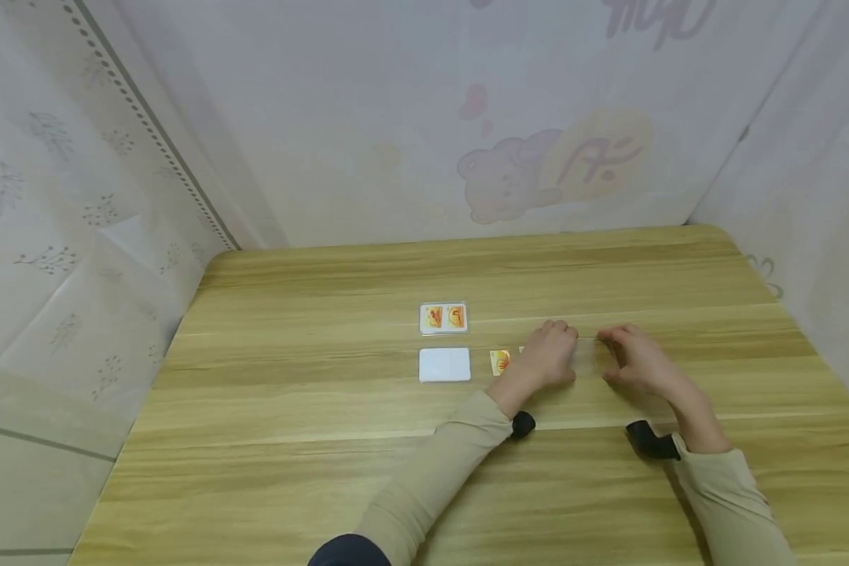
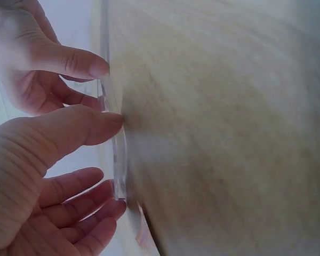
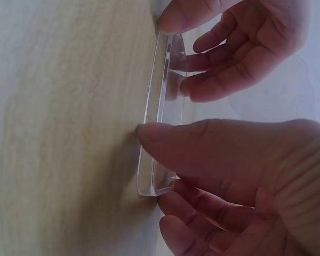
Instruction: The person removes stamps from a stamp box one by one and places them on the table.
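Both hands hold a clear plastic case (image 3: 173, 56), thin and flat-sided, just above the wooden table. My left hand (image 1: 548, 358) pinches its left part, thumb (image 2: 104, 127) on the near edge and fingers on the far side. From the right, my right hand (image 1: 640, 363) grips the other end the same way, its thumb (image 3: 160, 133) bent over the near edge. In the head view the case shows only as a faint line between the hands. Beside the left hand lies a small yellow-orange picture card (image 1: 500, 362); a second one is mostly hidden behind that hand.
Left of the cards, a white rectangular piece (image 1: 444, 365) lies on the table (image 1: 290, 377). Behind it is a clear case (image 1: 443, 317) with two orange pictures inside. Black wrist cameras (image 1: 651, 442) sit at both sleeves. Patterned curtains (image 1: 368, 134) surround the table's back and sides.
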Demonstrator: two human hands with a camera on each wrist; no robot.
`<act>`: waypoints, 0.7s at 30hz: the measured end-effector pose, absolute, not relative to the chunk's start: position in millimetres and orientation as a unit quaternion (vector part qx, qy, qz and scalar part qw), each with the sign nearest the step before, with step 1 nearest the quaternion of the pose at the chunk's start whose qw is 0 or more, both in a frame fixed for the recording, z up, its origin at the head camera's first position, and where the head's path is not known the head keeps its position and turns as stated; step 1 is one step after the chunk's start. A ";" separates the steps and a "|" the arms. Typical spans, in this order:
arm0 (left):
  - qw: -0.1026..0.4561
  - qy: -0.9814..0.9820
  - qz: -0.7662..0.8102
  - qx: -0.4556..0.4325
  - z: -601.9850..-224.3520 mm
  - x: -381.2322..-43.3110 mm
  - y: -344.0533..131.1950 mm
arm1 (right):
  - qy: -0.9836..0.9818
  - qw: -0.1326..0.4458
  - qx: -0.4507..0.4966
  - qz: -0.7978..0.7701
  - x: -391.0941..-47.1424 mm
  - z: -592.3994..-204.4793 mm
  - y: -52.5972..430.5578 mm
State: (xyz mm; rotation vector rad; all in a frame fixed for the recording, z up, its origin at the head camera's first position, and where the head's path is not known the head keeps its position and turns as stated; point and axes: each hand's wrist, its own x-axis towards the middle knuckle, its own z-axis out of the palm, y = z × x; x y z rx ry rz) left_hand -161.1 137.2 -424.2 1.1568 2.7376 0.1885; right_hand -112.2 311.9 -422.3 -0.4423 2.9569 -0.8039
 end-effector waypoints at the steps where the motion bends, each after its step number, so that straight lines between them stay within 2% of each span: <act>1: 0.082 0.915 0.065 0.389 -424.3 -161.2 137.0 | 0.954 0.023 -0.143 -0.261 -112.0 -422.4 312.7; 15: 0.089 0.902 0.141 0.398 -422.0 -165.3 130.2 | 0.954 0.041 -0.124 -0.271 -107.4 -414.3 317.2; 21: 0.101 0.890 0.193 0.399 -419.8 -166.2 122.0 | 0.951 0.021 -0.139 -0.274 -105.1 -409.7 317.7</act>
